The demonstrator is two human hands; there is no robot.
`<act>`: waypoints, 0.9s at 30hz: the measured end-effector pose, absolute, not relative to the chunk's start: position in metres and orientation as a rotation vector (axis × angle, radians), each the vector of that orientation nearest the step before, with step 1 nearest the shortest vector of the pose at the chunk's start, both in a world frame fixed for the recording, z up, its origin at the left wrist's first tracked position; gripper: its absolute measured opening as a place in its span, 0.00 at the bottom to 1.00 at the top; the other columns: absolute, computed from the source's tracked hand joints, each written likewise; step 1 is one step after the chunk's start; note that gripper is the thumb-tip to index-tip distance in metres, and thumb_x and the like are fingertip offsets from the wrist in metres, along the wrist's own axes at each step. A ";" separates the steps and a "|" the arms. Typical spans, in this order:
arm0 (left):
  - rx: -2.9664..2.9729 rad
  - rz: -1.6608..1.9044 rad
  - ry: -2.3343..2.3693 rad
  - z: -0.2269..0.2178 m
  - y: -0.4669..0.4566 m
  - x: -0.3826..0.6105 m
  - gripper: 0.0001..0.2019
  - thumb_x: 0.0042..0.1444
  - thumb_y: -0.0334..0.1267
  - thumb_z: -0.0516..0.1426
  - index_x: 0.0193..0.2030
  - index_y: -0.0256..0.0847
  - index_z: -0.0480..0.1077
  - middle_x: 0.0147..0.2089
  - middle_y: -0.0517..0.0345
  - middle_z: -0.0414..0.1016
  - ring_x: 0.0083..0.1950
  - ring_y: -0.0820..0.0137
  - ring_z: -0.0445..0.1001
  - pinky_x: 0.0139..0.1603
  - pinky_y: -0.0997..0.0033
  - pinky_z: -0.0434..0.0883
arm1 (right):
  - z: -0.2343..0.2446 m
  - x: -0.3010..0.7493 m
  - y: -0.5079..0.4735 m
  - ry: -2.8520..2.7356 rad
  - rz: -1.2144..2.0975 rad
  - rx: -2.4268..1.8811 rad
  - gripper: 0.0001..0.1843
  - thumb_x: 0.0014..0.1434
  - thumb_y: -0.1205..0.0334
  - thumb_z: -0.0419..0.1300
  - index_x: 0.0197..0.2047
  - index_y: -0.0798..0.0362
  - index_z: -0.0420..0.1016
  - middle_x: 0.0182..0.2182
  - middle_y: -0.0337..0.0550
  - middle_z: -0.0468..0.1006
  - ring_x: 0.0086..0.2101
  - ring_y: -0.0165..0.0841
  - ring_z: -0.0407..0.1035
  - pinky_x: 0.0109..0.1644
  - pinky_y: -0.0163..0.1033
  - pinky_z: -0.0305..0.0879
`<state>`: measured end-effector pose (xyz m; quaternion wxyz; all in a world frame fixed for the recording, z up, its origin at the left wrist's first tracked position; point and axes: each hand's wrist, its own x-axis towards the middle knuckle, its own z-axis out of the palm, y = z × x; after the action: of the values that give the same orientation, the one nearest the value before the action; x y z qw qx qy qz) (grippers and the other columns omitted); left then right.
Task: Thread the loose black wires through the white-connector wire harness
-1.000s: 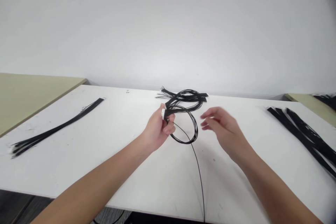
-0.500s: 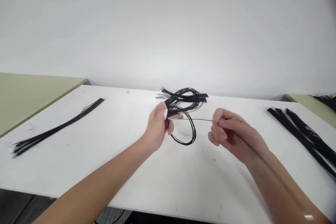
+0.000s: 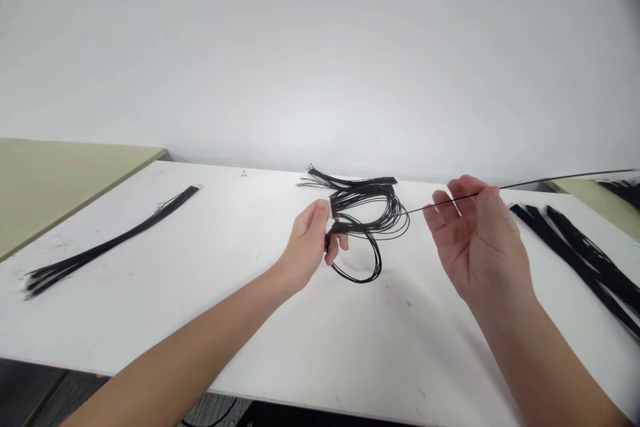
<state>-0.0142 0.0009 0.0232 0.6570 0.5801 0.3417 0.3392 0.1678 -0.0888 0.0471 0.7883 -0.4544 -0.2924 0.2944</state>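
My left hand (image 3: 314, 232) is closed on a looped bundle of thin black wires (image 3: 395, 213), with a bit of white showing at its thumb. A smaller loop of wires (image 3: 377, 273) hangs below those fingers. To the right, my right hand (image 3: 475, 233) is turned palm toward me. Its thumb presses a single black wire (image 3: 540, 180) against the index finger, while the other fingers are stretched out. That wire runs from the bundle across the fingers and out to the right edge. Behind the bundle lie more black wire strips (image 3: 350, 181) on the table, partly covered.
On the white table (image 3: 210, 320), a bundle of black strips (image 3: 120, 238) lies at the left and several more (image 3: 565, 250) at the right. Yellowish-green surfaces (image 3: 60, 180) adjoin both sides. A pale wall (image 3: 320, 47) stands behind.
My right hand has risen and turned palm up, swinging the wire's free length from along the forearm out to the right. My left hand has shifted slightly right with the bundle.
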 end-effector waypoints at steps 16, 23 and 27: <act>1.514 0.739 0.680 0.023 -0.003 -0.019 0.17 0.65 0.51 0.42 0.31 0.41 0.55 0.18 0.69 0.59 0.16 0.81 0.56 0.22 0.78 0.56 | 0.045 0.138 -0.097 -1.332 0.419 -1.461 0.07 0.52 0.66 0.62 0.23 0.52 0.74 0.18 0.36 0.68 0.21 0.26 0.56 0.22 0.35 0.52; 1.525 0.698 0.677 0.024 -0.005 -0.020 0.17 0.64 0.51 0.43 0.31 0.42 0.54 0.18 0.68 0.60 0.16 0.80 0.57 0.23 0.77 0.57 | 0.047 0.142 -0.097 -1.418 0.418 -1.472 0.07 0.53 0.67 0.61 0.23 0.52 0.74 0.19 0.37 0.69 0.21 0.26 0.57 0.22 0.34 0.53; 1.546 0.669 0.669 0.024 -0.004 -0.021 0.17 0.65 0.51 0.43 0.31 0.42 0.54 0.18 0.68 0.60 0.17 0.80 0.57 0.23 0.77 0.58 | 0.048 0.141 -0.098 -1.457 0.399 -1.488 0.08 0.53 0.68 0.60 0.23 0.52 0.74 0.19 0.37 0.68 0.21 0.26 0.56 0.22 0.34 0.53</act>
<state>-0.0206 -0.0045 0.0244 0.6168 0.6714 0.2904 0.2906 0.1413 -0.0976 0.0479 0.4885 -0.6123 -0.5995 0.1643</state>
